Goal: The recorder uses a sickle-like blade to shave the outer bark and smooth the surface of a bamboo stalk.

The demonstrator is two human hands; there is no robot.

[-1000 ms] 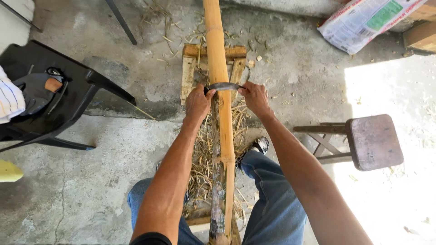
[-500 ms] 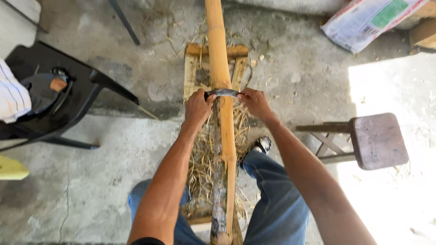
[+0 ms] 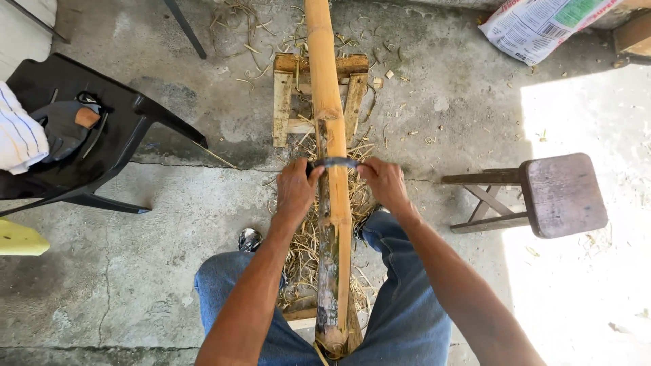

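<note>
A long bamboo pole (image 3: 329, 122) lies lengthwise between my knees on a low wooden frame (image 3: 285, 102). Across the pole sits a curved dark blade (image 3: 336, 163) with a grip at each end. My left hand (image 3: 296, 190) is closed on its left end and my right hand (image 3: 383, 181) on its right end. Below the blade the pole looks scraped and darker. Dry bamboo shavings (image 3: 305, 251) are piled under the pole.
A black plastic chair (image 3: 88, 169) at the left carries a dark glove, a tool with a wooden handle and striped cloth. A small wooden stool (image 3: 559, 193) lies on its side at the right. A printed sack (image 3: 542, 20) lies at the top right. The floor is concrete.
Both hands have pulled the blade along the pole toward my body. The view has shifted slightly with the motion.
</note>
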